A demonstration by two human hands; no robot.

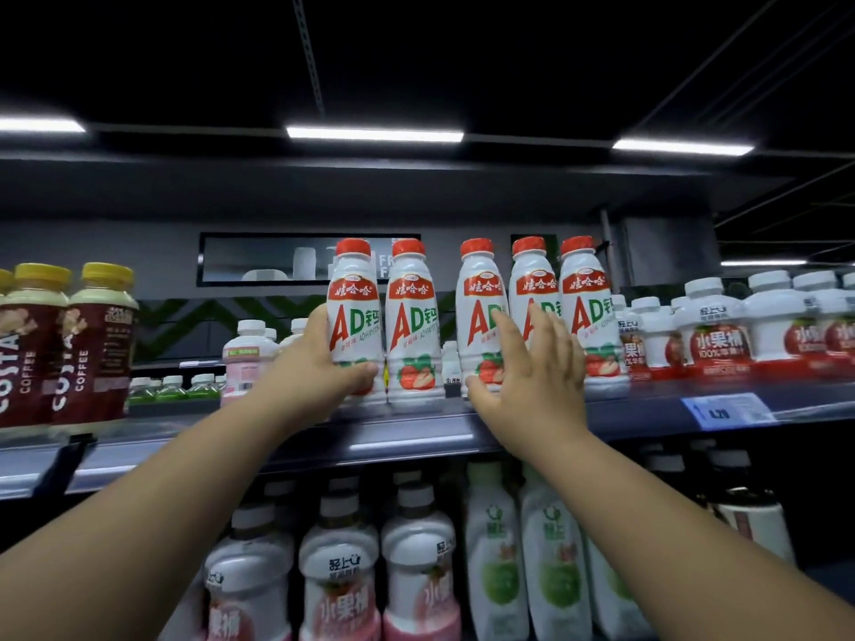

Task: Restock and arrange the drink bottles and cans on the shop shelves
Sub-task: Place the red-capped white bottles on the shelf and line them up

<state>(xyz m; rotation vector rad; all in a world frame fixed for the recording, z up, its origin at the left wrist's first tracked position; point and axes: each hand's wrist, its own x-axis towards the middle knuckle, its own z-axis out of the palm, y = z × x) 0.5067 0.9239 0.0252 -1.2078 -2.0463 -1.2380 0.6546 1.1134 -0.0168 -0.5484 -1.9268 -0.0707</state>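
Well to the left of the left hand (319, 367) stand the Costa coffee bottles (69, 344). That hand grips the first red-capped AD bottle (356, 312), fingers curled behind its left side and thumb across its lower front. The second AD bottle (412, 326) touches it, just to the right. Between the hands lies a gap in the row, and closing it looks like the coming move. The right hand (532, 367) lies nearly flat with spread fingers against the third AD bottle (479, 289) and the fourth (534, 275), holding nothing. All the bottles stand upright at the shelf edge (416, 437). The left hand is nearer the stray pair.
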